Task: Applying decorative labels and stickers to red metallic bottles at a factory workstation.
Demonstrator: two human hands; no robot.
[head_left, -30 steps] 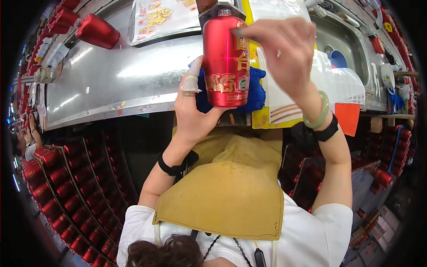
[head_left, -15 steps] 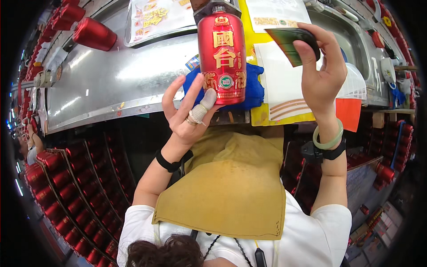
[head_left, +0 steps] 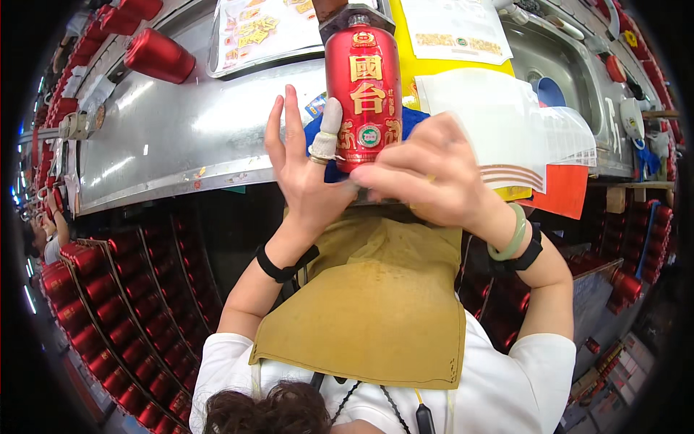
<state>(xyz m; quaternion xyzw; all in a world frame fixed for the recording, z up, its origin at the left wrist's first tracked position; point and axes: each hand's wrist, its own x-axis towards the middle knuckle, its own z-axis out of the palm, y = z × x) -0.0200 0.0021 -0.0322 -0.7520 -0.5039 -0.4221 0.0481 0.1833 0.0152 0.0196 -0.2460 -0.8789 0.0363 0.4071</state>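
Note:
A red bottle (head_left: 363,76) with gold lettering and ornaments lies on a blue cloth (head_left: 413,119), its neck pointing away from me. My left hand (head_left: 307,163) is at its lower left side, fingers stretched and spread, thumb by the bottle's base. A white cover wraps its index finger, which lies along the bottle's side. My right hand (head_left: 437,170) is curled over the lower right of the bottle, fingertips close to the base and slightly blurred. Whatever lies inside its grip is hidden; the dark green scraper does not show.
White decal sheets (head_left: 481,108) rest on a yellow sheet (head_left: 499,69) at right, beside a red card (head_left: 560,192). A tray (head_left: 267,36) with gold decals stands far left, near another red bottle (head_left: 159,56). A sink (head_left: 557,61) is at right; racks of red bottles (head_left: 108,304) flank me.
My right hand has come down and left from above the decal sheets to the bottle's base; the dark scraper it held has gone from sight. My left fingers have straightened upward.

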